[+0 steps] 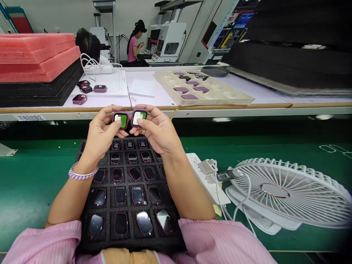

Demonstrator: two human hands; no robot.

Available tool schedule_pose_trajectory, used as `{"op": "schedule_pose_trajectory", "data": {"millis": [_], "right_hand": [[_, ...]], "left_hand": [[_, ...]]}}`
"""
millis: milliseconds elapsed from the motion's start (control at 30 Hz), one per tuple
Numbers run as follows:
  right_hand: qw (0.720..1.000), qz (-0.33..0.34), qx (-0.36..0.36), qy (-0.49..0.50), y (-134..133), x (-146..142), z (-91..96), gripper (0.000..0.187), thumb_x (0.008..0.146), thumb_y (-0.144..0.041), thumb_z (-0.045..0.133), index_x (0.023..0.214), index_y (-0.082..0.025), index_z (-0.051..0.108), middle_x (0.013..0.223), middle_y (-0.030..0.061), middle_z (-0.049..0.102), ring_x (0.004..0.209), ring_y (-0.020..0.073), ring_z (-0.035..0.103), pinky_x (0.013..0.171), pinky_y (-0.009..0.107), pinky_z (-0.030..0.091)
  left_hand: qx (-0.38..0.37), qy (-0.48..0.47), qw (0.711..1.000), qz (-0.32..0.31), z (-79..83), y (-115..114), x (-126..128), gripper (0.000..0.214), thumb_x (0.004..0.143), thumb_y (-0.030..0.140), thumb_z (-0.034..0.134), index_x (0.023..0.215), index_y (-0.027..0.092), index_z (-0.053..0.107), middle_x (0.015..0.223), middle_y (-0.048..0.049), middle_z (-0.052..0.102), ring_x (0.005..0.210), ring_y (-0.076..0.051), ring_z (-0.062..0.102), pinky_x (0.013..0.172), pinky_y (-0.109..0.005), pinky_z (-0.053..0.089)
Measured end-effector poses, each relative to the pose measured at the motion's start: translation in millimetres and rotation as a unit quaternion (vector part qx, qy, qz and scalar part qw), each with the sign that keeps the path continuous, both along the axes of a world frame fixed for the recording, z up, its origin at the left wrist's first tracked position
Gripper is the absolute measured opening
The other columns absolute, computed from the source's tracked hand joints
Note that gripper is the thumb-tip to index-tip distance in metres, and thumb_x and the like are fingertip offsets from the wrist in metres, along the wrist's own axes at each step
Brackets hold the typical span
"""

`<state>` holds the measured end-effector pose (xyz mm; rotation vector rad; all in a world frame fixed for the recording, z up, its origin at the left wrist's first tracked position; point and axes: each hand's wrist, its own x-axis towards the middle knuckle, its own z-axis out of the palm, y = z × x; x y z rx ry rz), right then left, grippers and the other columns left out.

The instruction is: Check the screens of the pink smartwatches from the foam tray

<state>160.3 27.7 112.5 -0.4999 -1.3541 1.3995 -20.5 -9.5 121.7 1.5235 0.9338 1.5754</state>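
Observation:
My left hand pinches a square smartwatch case with a plum frame and a green-and-white film on its face. My right hand holds a matching plum-framed case with a white-and-green film. The two cases are close together, side by side, just above a black foam tray. Several dark-faced watch cases sit in rows in its square pockets, directly below my hands. My forearms rest over the tray's sides.
To the right stand a white power strip with plugged-in cables and a white desk fan. Beyond a wooden-edged bench lie a beige tray with plum pieces, loose watch cases, paper, and foam stacks. A co-worker sits behind.

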Motion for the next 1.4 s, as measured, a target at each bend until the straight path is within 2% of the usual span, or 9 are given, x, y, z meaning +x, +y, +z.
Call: {"op": "schedule_pose_trajectory", "data": {"millis": [167, 267, 433, 633, 900, 1067, 1167, 1267, 1400], "right_hand": [[1.0, -0.002, 0.009, 0.01, -0.4, -0.4, 0.0, 0.056, 0.076, -0.031, 0.09, 0.123, -0.025, 0.061, 0.102, 0.0001, 0.069, 0.073, 0.0132, 0.069, 0.072, 0.026, 0.062], [1.0, -0.007, 0.011, -0.002, 1.5, 0.2, -0.7, 0.053, 0.08, -0.042, 0.09, 0.121, -0.025, 0.061, 0.099, -0.0001, 0.068, 0.07, 0.0126, 0.068, 0.068, 0.026, 0.061], [1.0, -0.009, 0.013, -0.008, 3.9, 1.0, -1.5, 0.054, 0.083, -0.06, 0.089, 0.114, -0.025, 0.063, 0.095, -0.0004, 0.068, 0.061, 0.0109, 0.064, 0.058, 0.024, 0.056], [1.0, -0.017, 0.008, -0.008, 0.5, 1.2, 0.4, 0.057, 0.076, -0.046, 0.095, 0.117, -0.026, 0.062, 0.098, 0.0006, 0.069, 0.069, 0.0146, 0.067, 0.064, 0.027, 0.059], [0.999, -0.017, 0.024, -0.031, 0.2, 1.5, 0.4, 0.065, 0.072, -0.042, 0.097, 0.121, -0.027, 0.058, 0.107, 0.0021, 0.067, 0.075, 0.0162, 0.066, 0.069, 0.03, 0.06], [0.999, -0.03, 0.019, -0.02, 2.0, 1.2, -0.1, 0.053, 0.083, -0.06, 0.089, 0.113, -0.026, 0.062, 0.099, 0.0013, 0.067, 0.066, 0.0124, 0.061, 0.059, 0.025, 0.053], [0.999, -0.031, 0.015, -0.016, 3.2, 2.2, -0.5, 0.052, 0.084, -0.062, 0.088, 0.111, -0.026, 0.062, 0.095, -0.0001, 0.067, 0.063, 0.0107, 0.059, 0.057, 0.024, 0.051], [0.999, -0.03, 0.023, -0.025, 3.1, 3.4, -1.0, 0.057, 0.079, -0.057, 0.094, 0.114, -0.027, 0.06, 0.098, 0.0002, 0.065, 0.067, 0.0119, 0.058, 0.062, 0.025, 0.054], [0.998, -0.036, 0.033, -0.041, 1.2, 3.4, -0.7, 0.063, 0.073, -0.049, 0.096, 0.118, -0.028, 0.057, 0.104, 0.0031, 0.063, 0.089, 0.0202, 0.063, 0.072, 0.031, 0.06]], "left_hand": [[0.022, 0.001, 1.0, -0.007, -1.7, 1.5, 0.2, 0.05, 0.081, 0.011, 0.069, 0.13, 0.023, 0.063, 0.114, -0.0039, 0.074, 0.068, -0.01, 0.074, 0.071, -0.021, 0.067], [0.019, 0.001, 1.0, -0.017, -1.8, 1.2, 0.2, 0.053, 0.081, 0.01, 0.068, 0.131, 0.024, 0.063, 0.119, -0.0048, 0.074, 0.069, -0.01, 0.075, 0.072, -0.022, 0.067], [-0.002, -0.006, 1.0, -0.019, -0.3, -0.3, 0.6, 0.047, 0.085, 0.015, 0.065, 0.131, 0.024, 0.063, 0.112, -0.0043, 0.075, 0.068, -0.013, 0.075, 0.07, -0.025, 0.068], [-0.008, -0.018, 1.0, -0.014, -0.5, 1.5, -0.1, 0.043, 0.087, 0.021, 0.069, 0.129, 0.025, 0.064, 0.103, -0.0021, 0.075, 0.066, -0.013, 0.075, 0.066, -0.025, 0.067], [0.011, 0.006, 1.0, 0.003, -3.8, 4.3, -4.3, 0.031, 0.096, 0.048, 0.073, 0.117, 0.026, 0.066, 0.094, -0.0005, 0.073, 0.061, -0.012, 0.071, 0.057, -0.023, 0.063], [0.007, 0.005, 1.0, -0.015, -3.1, 2.6, -0.6, 0.04, 0.09, 0.023, 0.071, 0.129, 0.026, 0.064, 0.107, -0.0029, 0.075, 0.066, -0.012, 0.074, 0.068, -0.025, 0.067], [0.01, 0.001, 1.0, -0.027, -2.8, 1.7, 2.4, 0.052, 0.082, 0.013, 0.068, 0.132, 0.026, 0.064, 0.118, -0.0041, 0.075, 0.07, -0.012, 0.075, 0.073, -0.026, 0.068], [0.01, -0.002, 0.999, -0.036, -3.0, 1.6, 3.0, 0.06, 0.076, 0.011, 0.067, 0.134, 0.028, 0.064, 0.119, -0.0032, 0.075, 0.074, -0.013, 0.076, 0.077, -0.027, 0.068], [0.008, -0.006, 0.999, -0.038, -3.3, 2.4, 1.3, 0.058, 0.078, 0.014, 0.067, 0.134, 0.029, 0.065, 0.117, -0.003, 0.076, 0.077, -0.015, 0.077, 0.076, -0.028, 0.069]]}}
